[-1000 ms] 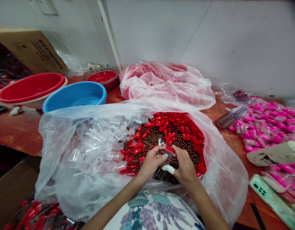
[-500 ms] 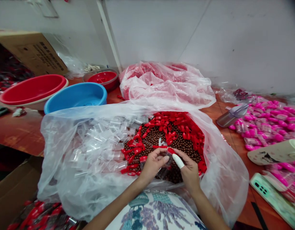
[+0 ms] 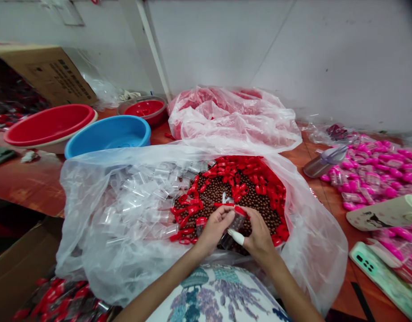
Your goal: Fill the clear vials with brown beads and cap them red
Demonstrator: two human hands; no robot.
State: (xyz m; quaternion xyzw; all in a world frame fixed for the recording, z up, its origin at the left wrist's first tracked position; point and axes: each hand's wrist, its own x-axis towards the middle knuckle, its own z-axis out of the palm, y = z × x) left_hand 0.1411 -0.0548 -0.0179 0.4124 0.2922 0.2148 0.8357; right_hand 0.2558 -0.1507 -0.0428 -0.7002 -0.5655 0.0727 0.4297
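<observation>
Both hands meet over the brown beads (image 3: 212, 190) in the plastic-lined heap. Between them is a small clear container with a red cap (image 3: 239, 211). My left hand (image 3: 215, 229) pinches its left side, fingers closed. My right hand (image 3: 259, 233) grips the other side, a white cover (image 3: 236, 236) on its thumb pressing low on the container. Fingers hide part of it. Red clip-like caps (image 3: 189, 209) lie left of the hands, with more red caps (image 3: 276, 192) on the right. Clear plastic containers (image 3: 142, 197) are piled at the left of the heap.
Behind stand a blue basin (image 3: 108, 134), a red basin (image 3: 52, 125) and a bag of red pieces (image 3: 233, 114). Pink-capped containers (image 3: 376, 165), a tumbler (image 3: 323, 162), a cream bottle (image 3: 383, 213) and a phone (image 3: 382, 277) lie right. A cardboard box (image 3: 21, 255) is at lower left.
My right thumb has swung down and left, from near the red cap to the container's lower part. The container now shows more upright between the fingers. My left hand has hardly moved.
</observation>
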